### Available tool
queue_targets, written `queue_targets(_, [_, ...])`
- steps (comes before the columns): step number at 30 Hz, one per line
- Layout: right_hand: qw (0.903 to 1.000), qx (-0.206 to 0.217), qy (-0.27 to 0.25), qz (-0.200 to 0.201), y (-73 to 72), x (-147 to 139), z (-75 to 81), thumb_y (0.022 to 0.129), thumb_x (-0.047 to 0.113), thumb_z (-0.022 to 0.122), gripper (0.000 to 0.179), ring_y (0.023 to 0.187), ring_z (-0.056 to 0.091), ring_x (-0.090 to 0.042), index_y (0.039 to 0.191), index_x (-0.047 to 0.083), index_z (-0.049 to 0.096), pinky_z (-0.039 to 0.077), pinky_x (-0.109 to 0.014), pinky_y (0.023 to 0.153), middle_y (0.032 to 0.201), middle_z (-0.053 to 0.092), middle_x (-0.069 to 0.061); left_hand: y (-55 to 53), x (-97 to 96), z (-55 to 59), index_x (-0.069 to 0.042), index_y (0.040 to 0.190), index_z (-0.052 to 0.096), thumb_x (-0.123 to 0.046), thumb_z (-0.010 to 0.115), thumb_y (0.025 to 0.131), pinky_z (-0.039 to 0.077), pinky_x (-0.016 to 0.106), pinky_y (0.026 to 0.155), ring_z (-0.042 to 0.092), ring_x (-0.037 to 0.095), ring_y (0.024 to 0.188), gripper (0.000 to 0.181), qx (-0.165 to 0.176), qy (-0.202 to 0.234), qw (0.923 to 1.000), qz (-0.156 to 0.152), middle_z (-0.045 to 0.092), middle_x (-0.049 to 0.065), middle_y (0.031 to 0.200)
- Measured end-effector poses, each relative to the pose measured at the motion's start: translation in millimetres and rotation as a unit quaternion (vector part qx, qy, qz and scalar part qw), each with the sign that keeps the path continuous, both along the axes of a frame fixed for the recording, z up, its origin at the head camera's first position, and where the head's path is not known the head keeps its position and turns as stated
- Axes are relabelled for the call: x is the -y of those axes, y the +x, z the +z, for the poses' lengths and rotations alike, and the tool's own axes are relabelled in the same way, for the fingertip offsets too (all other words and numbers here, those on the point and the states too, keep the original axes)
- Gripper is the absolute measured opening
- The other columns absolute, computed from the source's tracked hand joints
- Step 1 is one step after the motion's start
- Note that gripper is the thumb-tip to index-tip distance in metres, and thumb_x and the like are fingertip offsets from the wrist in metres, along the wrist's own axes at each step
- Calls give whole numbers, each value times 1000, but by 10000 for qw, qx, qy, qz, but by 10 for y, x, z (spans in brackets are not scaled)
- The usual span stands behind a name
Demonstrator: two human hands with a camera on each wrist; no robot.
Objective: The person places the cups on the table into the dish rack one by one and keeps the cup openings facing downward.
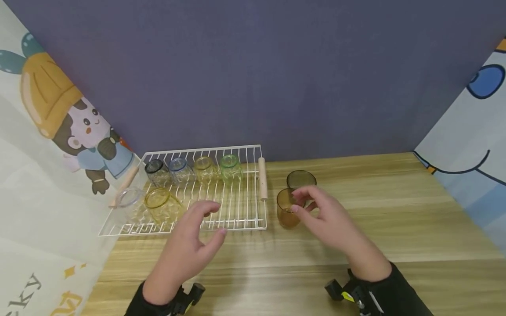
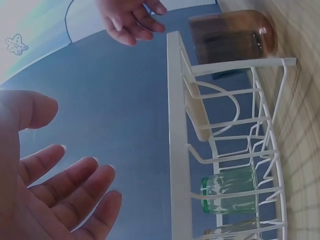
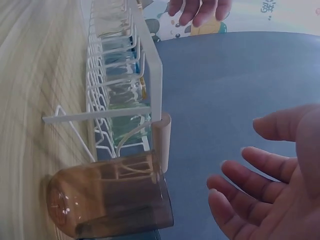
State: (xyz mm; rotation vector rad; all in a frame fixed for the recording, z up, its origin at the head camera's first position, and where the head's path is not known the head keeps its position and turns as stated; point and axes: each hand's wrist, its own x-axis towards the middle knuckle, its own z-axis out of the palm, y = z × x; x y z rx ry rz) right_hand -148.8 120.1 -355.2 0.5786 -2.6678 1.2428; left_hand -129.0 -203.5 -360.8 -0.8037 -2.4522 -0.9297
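Note:
My right hand [image 1: 330, 219] hovers beside an amber glass [image 1: 287, 217], its fingers loosely curved; the right wrist view shows a gap between the fingers and that glass [image 3: 115, 195]. Behind the amber glass stands a darker grey-brown glass [image 1: 301, 177], upright on the table. Over the front of a white wire rack [image 1: 237, 228] hangs my left hand [image 1: 191, 248], thumb and fingers apart with nothing between them. Nearest to it in the rack is a yellow glass [image 1: 158, 206], with a clear glass [image 1: 132, 204] on its left.
Along the rack's back row are a dark glass [image 1: 156, 171], a blue glass [image 1: 179, 170], an amber-yellow glass [image 1: 205, 169] and a green glass [image 1: 231, 169]. A wooden handle [image 1: 262, 180] is at the rack's right end. A dark blue panel [image 1: 276, 79] rises behind the wooden table [image 1: 395, 210].

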Motion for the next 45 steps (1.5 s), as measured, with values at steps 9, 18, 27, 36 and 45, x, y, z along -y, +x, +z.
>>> queue_targets(9, [9825,-786,1599,-537,-169,-64,101,95,30,60,40,114,55,-31,127,5,55,48,-53,94,124,57,-12,30,20,30,-7,129,54,-25,71,85,49,41,98,54,18,114,50,-60,6,10000,10,58,2,127])
queue_targets(18, [9640,-774,2479,-573,-415,-165,115,95,29,59,44,114,54,-37,130,2,53,46,-57,95,125,56,-18,28,-3,2,-9,127,54,-26,70,86,49,39,96,54,15,111,48,-61,-30,9999,-131,58,1,124])
queue_targets(27, [9610,-503,2688,-413,-588,-281,94,96,30,58,46,118,51,-38,131,1,52,45,-57,96,128,54,-19,40,-23,1,-6,126,54,-25,70,85,50,39,95,55,16,109,48,-220,-46,9996,-178,59,1,122])
queue_targets(36, [9582,88,2826,-434,-878,-303,70,97,31,56,52,122,48,-40,139,1,46,45,-58,97,137,47,-21,51,-10,1,-7,127,54,-27,69,86,50,38,96,55,16,110,48,-285,-146,9994,-151,59,1,122])
queue_targets(45, [9603,521,2733,-211,-1019,-333,50,97,36,56,55,121,50,-39,141,4,45,45,-58,97,139,45,-20,86,-34,5,-8,126,54,-25,69,86,50,41,97,56,17,112,46,-140,-62,9996,-248,60,1,123])
